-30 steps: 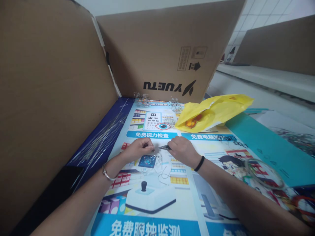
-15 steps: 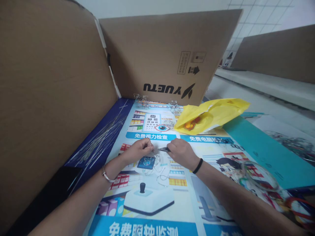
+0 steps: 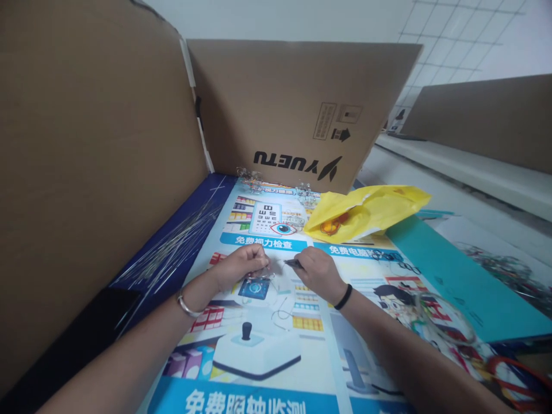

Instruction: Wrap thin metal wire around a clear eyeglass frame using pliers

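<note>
My left hand [image 3: 242, 268] is closed in a pinch on thin wire [image 3: 264, 275], whose fine loops hang just below the fingertips. To its right, my right hand [image 3: 319, 272] is wrapped round a small pair of pliers [image 3: 294, 264]. The dark jaws point left toward the pinched wire, with a gap between; the handles are hidden in the palm. A curled loose wire [image 3: 282, 314] lies on the printed sheet [image 3: 276, 256] beneath the hands.
Long straight wires [image 3: 172, 244] lie at the left. Small wire pieces [image 3: 304, 192] stand near the back cardboard panel [image 3: 259, 103]. A yellow bag [image 3: 379, 210] holds something orange. Coiled wire [image 3: 448, 322] and a teal sheet [image 3: 466, 282] lie to the right. A cardboard wall [image 3: 95, 115] borders the left.
The pliers have pulled slightly away from my left fingers, and their jaws have tilted. The wire loops below my left hand have drawn up closer to it. The camera view has shifted slightly.
</note>
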